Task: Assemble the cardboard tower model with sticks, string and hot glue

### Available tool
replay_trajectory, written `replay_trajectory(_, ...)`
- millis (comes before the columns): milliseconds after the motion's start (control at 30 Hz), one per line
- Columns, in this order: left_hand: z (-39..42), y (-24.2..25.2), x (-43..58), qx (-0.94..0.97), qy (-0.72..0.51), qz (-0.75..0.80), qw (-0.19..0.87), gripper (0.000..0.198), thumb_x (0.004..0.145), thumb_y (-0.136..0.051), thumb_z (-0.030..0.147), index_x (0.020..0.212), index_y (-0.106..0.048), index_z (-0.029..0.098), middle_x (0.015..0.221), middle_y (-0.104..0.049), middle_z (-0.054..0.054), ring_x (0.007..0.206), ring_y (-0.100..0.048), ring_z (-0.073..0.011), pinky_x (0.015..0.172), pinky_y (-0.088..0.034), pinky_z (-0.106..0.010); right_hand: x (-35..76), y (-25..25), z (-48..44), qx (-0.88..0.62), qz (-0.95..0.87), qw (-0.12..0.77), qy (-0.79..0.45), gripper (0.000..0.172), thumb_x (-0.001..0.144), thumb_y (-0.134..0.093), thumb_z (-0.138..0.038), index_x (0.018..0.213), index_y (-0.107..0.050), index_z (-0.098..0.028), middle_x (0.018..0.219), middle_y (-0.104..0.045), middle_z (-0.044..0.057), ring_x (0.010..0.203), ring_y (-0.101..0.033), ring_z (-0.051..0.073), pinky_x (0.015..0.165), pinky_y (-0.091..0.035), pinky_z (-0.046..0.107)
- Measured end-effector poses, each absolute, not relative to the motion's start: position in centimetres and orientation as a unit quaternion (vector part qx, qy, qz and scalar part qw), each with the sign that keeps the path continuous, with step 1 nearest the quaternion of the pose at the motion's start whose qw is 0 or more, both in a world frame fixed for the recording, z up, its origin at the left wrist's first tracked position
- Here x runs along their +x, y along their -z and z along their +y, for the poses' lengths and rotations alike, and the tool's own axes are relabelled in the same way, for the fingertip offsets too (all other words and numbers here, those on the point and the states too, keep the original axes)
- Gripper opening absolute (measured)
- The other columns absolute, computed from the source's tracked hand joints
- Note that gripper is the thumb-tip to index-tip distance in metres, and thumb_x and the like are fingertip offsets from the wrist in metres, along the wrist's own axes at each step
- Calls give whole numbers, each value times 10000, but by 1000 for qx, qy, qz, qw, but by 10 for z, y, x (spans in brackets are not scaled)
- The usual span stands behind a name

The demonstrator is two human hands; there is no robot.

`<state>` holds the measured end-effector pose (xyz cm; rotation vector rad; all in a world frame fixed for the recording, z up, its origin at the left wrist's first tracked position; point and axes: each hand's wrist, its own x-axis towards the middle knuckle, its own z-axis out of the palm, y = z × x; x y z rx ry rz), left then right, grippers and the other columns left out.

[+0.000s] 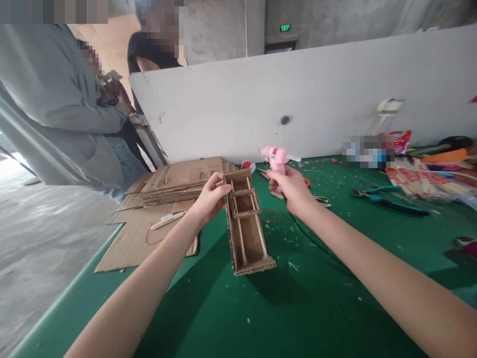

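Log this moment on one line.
left hand: holding cardboard frame | right hand: gripping pink glue gun | cardboard sheets: stacked, left | pliers: on green table, right

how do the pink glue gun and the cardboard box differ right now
Colour: the glue gun is pink, while the cardboard box is brown.
Size: the cardboard box looks larger and longer than the glue gun.
Build: the glue gun has a handle and nozzle; the cardboard box is open-faced, with thin sticks running lengthwise.
Shared: each is held, the glue gun in the right hand, the cardboard box in the left.
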<state>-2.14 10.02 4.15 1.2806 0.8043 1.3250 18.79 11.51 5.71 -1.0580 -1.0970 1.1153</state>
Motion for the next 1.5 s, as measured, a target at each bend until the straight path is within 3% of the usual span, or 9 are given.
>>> replay_trajectory(133,105,-45,-34,558,-564,338,506,360,680,-787,329,821,-473,219,758,-621,67,616,-576,-95,583,-506,-206,223,-72,121,-414,-528,569,-475,202,703,-730,-334,643,-583,-210,480,-437,-59,503,-393,96,637,-491,324)
replay_trajectory(267,106,-46,-37,564,-558,341,504,372,688,-794,341,834,-474,219,801,-654,56,643,-607,-104,582,-510,-206,255,-88,117,-368,-673,447,-461,181,754,-717,-378,761,-665,-205,461,-405,-72,455,-345,89,522,-429,294)
replay_trajectory(400,105,-46,-36,571,-555,334,505,379,704,-793,343,843,-465,216,811,-670,47,646,-619,-105,559,-497,-190,258,-98,106,-381,-769,335,-389,240,765,-710,-413,907,-699,-219,521,-462,-53,466,-379,102,462,-326,272)
replay_trajectory(533,105,-46,-37,579,-552,328,503,392,711,-800,344,855,-460,215,846,-682,45,658,-632,-106,584,-517,-200,239,-97,97,-446,-813,270,-258,277,790,-646,-480,804,-711,-211,612,-591,4,564,-513,156,551,-377,303)
replay_trajectory(667,104,-47,-39,594,-542,313,505,397,715,-810,364,868,-477,212,858,-685,38,662,-637,-107,582,-522,-200,225,-91,95,-403,-853,276,-187,305,836,-584,-456,962,-722,-215,936,-719,55,809,-627,221,691,-440,325)
replay_trajectory(733,103,-49,-40,599,-535,308,510,404,712,-815,379,874,-484,212,872,-684,34,657,-640,-108,564,-516,-195,223,-89,95,-383,-861,282,-179,290,854,-565,-425,979,-710,-208,975,-722,55,838,-628,217,706,-440,316)
replay_trajectory(933,99,-53,-39,609,-525,297,515,419,704,-825,397,901,-502,218,891,-668,34,671,-643,-119,583,-528,-219,219,-89,93,-389,-858,288,-174,245,857,-563,-421,797,-649,-199,772,-658,14,684,-547,159,625,-391,302)
replay_trajectory(1100,99,-52,-40,612,-525,288,515,427,700,-831,393,908,-500,220,885,-659,33,675,-631,-114,591,-515,-216,216,-89,88,-398,-855,287,-169,214,841,-583,-387,732,-572,-204,585,-501,-30,558,-417,117,534,-317,291)
replay_trajectory(1500,98,-53,-39,617,-524,283,514,423,710,-825,398,899,-494,215,890,-654,33,678,-635,-109,595,-530,-217,217,-89,90,-407,-854,275,-170,184,835,-580,-385,790,-598,-208,607,-549,-22,554,-428,118,542,-335,297)
